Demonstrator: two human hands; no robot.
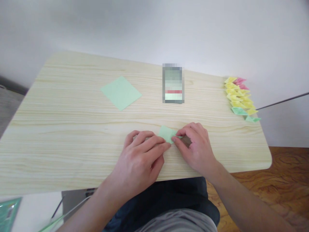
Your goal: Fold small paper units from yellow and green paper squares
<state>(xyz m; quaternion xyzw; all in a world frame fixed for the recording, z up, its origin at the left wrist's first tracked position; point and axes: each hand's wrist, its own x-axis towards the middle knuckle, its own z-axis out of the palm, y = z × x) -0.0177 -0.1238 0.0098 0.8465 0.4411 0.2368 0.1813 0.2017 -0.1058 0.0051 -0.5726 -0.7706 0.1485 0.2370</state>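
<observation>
A small folded piece of light green paper (165, 132) lies on the table near its front edge, between my hands. My left hand (145, 154) rests palm down with its fingers stretched out, the fingertips pressing on the paper's lower left edge. From the other side, my right hand (195, 145) pinches the paper's right corner between thumb and index finger. Part of the paper is hidden under the fingers. Further back on the left, a flat square sheet of green paper (121, 92) lies turned like a diamond.
A phone-like rectangle (173, 83), blurred out, lies at the table's back middle. Several folded paper pieces, yellow (238, 95), pink (241, 83) and green (239, 111), are clustered at the right end. Below the wood-grain table (60, 145), a green packet (9, 214) shows at lower left.
</observation>
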